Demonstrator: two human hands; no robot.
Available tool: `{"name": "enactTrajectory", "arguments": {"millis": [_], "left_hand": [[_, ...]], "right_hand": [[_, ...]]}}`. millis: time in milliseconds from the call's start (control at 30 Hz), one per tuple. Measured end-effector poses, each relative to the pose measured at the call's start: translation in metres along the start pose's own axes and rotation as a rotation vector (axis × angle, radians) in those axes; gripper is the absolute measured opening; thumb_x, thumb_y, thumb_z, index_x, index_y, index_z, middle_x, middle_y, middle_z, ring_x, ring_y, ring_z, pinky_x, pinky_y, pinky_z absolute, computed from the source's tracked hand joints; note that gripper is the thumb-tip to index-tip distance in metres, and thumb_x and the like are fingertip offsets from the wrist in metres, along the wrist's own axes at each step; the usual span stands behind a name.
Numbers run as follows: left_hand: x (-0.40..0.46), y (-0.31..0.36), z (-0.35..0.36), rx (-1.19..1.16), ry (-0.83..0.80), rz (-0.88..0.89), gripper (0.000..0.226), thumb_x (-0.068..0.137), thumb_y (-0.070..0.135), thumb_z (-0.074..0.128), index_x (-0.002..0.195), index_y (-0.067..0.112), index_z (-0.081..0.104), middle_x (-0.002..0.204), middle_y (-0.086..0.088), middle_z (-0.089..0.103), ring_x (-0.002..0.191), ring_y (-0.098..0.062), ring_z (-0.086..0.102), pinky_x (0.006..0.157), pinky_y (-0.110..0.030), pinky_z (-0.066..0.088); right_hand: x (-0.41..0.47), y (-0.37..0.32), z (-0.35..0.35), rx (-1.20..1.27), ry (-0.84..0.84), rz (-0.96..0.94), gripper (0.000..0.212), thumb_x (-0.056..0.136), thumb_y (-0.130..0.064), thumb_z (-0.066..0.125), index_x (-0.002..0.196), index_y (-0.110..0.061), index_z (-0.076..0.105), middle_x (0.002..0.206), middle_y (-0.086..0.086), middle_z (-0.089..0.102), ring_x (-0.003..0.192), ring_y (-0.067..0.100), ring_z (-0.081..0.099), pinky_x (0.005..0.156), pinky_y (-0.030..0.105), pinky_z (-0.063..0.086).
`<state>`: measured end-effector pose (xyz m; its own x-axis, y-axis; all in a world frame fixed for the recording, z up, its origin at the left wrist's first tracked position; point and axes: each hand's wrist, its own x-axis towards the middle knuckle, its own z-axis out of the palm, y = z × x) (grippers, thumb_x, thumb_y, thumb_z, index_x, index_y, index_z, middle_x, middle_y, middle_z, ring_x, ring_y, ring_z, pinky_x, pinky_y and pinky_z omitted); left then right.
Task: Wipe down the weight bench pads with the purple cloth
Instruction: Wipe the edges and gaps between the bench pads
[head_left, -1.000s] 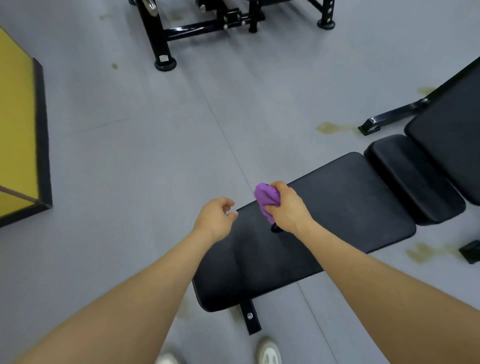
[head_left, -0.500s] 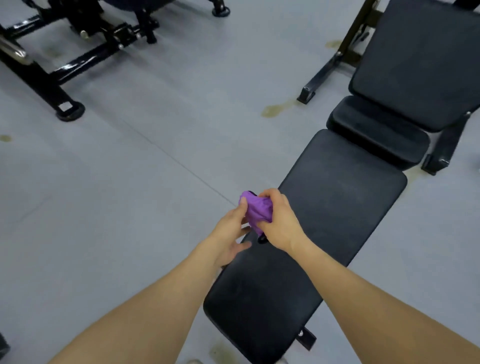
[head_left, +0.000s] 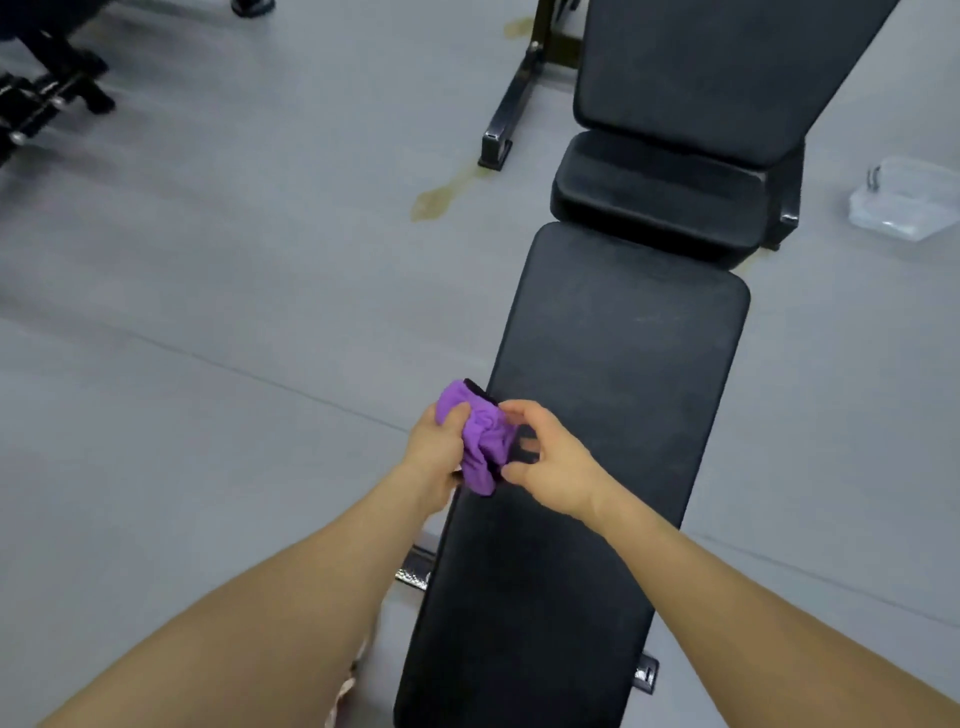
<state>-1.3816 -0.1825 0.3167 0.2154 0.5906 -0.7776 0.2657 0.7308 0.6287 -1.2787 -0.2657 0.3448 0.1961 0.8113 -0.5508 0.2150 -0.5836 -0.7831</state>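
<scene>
Head view looks down along a black weight bench (head_left: 597, 415) that runs away from the person across a grey floor (head_left: 208, 312). Both bare hands meet over the left edge of the long seat pad (head_left: 623, 364), with the purple cloth (head_left: 480, 441) bunched between them. The left hand (head_left: 434, 454) grips the cloth, its thumb pressed over the top of the wad and its fingers wrapped behind it, hidden from where I stand. The right hand (head_left: 550, 467) pinches the cloth's right side with curled fingers; a dark strip or edge shows in that grip, and I cannot tell whether it belongs to the cloth or is something else. Whether the cloth touches the pad or is held just above it is hard to judge.

Beyond the long pad sits a short black cushion (head_left: 654, 197), and past that a tilted back pad (head_left: 701, 78) whose top is cut off by the frame. A black frame leg (head_left: 506, 119) stands on the floor to the left of the back pad. At the right edge rests a clear plastic container (head_left: 909, 200), partly cropped. Dark gym equipment (head_left: 47, 98) at upper left is blurred and cut off. Yellowish stains (head_left: 436, 200) mark the floor.
</scene>
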Motion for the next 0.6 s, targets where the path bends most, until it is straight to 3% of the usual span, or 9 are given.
{"name": "enactTrajectory", "arguments": {"millis": [133, 233, 300, 367, 400, 533, 600], "left_hand": [[0.065, 0.036, -0.013, 0.367, 0.008, 0.291, 0.013, 0.098, 0.018, 0.04, 0.104, 0.012, 0.05, 0.09, -0.005, 0.06, 0.083, -0.022, 0.059, 0.081, -0.032, 0.046], [0.099, 0.056, -0.003, 0.53, -0.083, 0.399, 0.024, 0.094, 0.023, 0.047, 0.115, 0.01, 0.049, 0.095, -0.007, 0.062, 0.087, -0.027, 0.061, 0.081, -0.031, 0.049], [0.109, 0.057, 0.01, 0.643, -0.132, 0.453, 0.024, 0.095, 0.017, 0.046, 0.12, 0.018, 0.047, 0.089, -0.002, 0.061, 0.075, -0.023, 0.06, 0.066, -0.021, 0.051], [0.108, 0.053, 0.021, 0.665, -0.205, 0.497, 0.021, 0.096, 0.009, 0.038, 0.11, 0.023, 0.046, 0.069, 0.004, 0.055, 0.053, -0.014, 0.052, 0.039, -0.012, 0.04], [0.109, 0.049, 0.023, 0.668, -0.221, 0.509, 0.023, 0.095, 0.006, 0.034, 0.106, 0.02, 0.048, 0.065, 0.003, 0.053, 0.048, -0.01, 0.047, 0.033, -0.012, 0.034], [0.093, 0.033, 0.013, 0.658, -0.259, 0.525, 0.026, 0.086, -0.008, 0.026, 0.088, -0.007, 0.051, 0.058, 0.0, 0.045, 0.034, -0.002, 0.041, 0.032, -0.008, 0.028], [0.087, 0.024, 0.007, 0.712, -0.24, 0.514, 0.027, 0.087, -0.009, 0.029, 0.074, 0.003, 0.049, 0.057, 0.003, 0.044, 0.039, -0.002, 0.043, 0.035, -0.006, 0.031]], "right_hand": [[0.03, 0.007, 0.005, -0.033, 0.252, 0.122, 0.052, 0.089, -0.004, 0.054, 0.136, -0.022, 0.041, 0.134, 0.001, 0.043, 0.118, 0.014, 0.048, 0.093, 0.021, 0.038], [0.047, 0.013, 0.008, -0.056, 0.398, 0.198, 0.046, 0.091, -0.005, 0.052, 0.134, -0.018, 0.045, 0.13, 0.002, 0.048, 0.119, 0.017, 0.051, 0.094, 0.023, 0.04], [0.052, 0.019, 0.012, -0.082, 0.446, 0.23, 0.044, 0.091, -0.005, 0.051, 0.133, -0.016, 0.047, 0.129, 0.003, 0.05, 0.118, 0.017, 0.052, 0.094, 0.022, 0.039], [0.052, 0.025, 0.016, -0.102, 0.488, 0.255, 0.043, 0.091, -0.004, 0.05, 0.132, -0.014, 0.048, 0.129, 0.005, 0.051, 0.117, 0.016, 0.052, 0.096, 0.025, 0.042], [0.05, 0.029, 0.018, -0.114, 0.507, 0.271, 0.042, 0.091, -0.004, 0.049, 0.132, -0.014, 0.049, 0.129, 0.005, 0.051, 0.117, 0.017, 0.052, 0.097, 0.026, 0.042], [0.038, 0.039, 0.04, -0.166, 0.528, 0.317, 0.041, 0.091, -0.004, 0.048, 0.13, -0.014, 0.05, 0.13, 0.005, 0.049, 0.116, 0.02, 0.053, 0.1, 0.031, 0.043], [0.031, 0.045, 0.054, -0.187, 0.52, 0.328, 0.04, 0.091, -0.003, 0.049, 0.129, -0.015, 0.052, 0.13, 0.005, 0.047, 0.114, 0.021, 0.054, 0.099, 0.034, 0.045]]}}
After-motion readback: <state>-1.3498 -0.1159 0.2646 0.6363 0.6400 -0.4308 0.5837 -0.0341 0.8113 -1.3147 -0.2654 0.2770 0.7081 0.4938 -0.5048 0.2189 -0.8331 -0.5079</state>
